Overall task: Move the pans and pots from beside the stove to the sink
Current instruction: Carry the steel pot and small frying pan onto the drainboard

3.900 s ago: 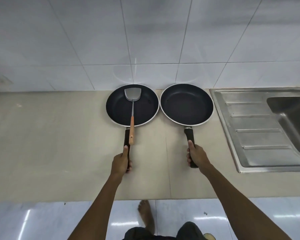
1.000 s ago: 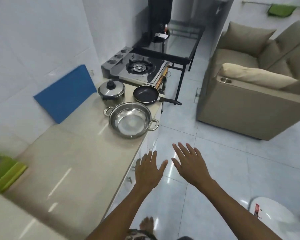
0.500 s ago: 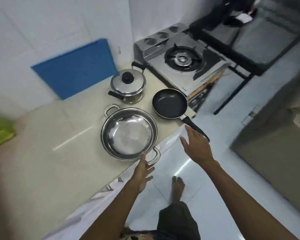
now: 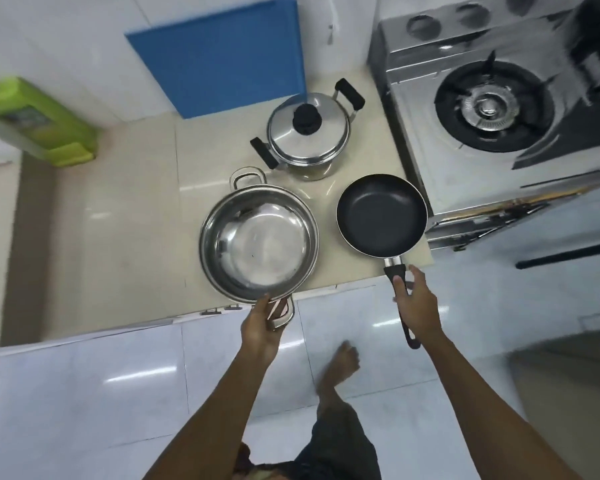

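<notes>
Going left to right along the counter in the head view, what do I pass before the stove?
Green plastic container → blue board leaning on the wall → wide open steel pot → black non-stick frying pan → steel gas stove.

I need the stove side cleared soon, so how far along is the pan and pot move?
Nothing here looks moved: three pieces sit beside the stove. In hand: the left hand is at the open steel pot's near handle, and the right hand is closing on the black frying pan's handle. Left: the lidded steel pot, untouched.
</notes>
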`<state>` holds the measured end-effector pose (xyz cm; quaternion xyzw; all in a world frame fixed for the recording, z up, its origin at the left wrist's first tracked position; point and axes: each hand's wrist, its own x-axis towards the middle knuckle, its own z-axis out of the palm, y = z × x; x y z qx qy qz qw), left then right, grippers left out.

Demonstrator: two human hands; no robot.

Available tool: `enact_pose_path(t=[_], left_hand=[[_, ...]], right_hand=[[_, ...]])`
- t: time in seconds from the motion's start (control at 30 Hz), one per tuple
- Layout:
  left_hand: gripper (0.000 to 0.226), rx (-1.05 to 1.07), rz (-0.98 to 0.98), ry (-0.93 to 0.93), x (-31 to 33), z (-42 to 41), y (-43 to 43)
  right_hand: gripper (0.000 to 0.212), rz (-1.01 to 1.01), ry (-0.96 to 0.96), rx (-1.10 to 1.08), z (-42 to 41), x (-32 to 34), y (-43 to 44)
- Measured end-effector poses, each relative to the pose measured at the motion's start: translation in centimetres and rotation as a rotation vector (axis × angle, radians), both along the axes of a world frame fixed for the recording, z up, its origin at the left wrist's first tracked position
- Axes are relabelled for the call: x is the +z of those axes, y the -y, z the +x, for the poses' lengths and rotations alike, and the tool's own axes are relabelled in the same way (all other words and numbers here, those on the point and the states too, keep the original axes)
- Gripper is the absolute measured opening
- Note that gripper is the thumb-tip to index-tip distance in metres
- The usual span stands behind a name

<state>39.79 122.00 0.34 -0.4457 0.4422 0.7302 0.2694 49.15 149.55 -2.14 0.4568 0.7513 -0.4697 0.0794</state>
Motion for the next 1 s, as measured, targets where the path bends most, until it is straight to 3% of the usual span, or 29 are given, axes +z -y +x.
enact_pose_path(t=[0.07, 0.13, 0.3, 0.47, 0.63, 0.73, 0.8, 1.0], left_hand=[[0.01, 0.015, -0.012, -0.012, 0.1, 0.0, -0.1], [0.009, 0.02, -0.019, -0.017, 0.1, -0.1, -0.1], [0.019, -0.003, -0.107, -0.055, 0.6, -0.1, 1.3], [0.04, -0.031, -0.214, -0.087, 2.6, 0.5, 6.9], [0.044, 0.003, -0.164, -0.194, 6.9, 1.3, 16.5], [0.033, 0.036, -0.126, -0.285, 10.1, 1.4, 23.8], [0.026, 0.066, -0.123, -0.335, 12.1, 1.2, 28.8], [0.034, 0.295, -0.222, -0.41, 16.5, 3.1, 47.2]], right_hand=[[0.045, -0.161, -0.061, -0.069, -0.4, 0.1, 0.0], [0.04, -0.2, -0.105, -0.109, -0.6, 0.3, 0.2], [0.038, -0.088, -0.165, -0.184, -1.0, 1.4, 2.0], [0.037, 0.006, -0.192, -0.125, -0.2, 3.6, 6.5], [0.035, 0.052, -0.273, -0.041, 0.8, 6.8, 15.0], [0.033, 0.046, -0.341, 0.025, 0.2, 8.8, 21.9], [0.032, 0.039, -0.377, 0.072, -1.0, 10.2, 26.5], [0.024, -0.046, -0.484, 0.305, -8.7, 13.7, 42.9]])
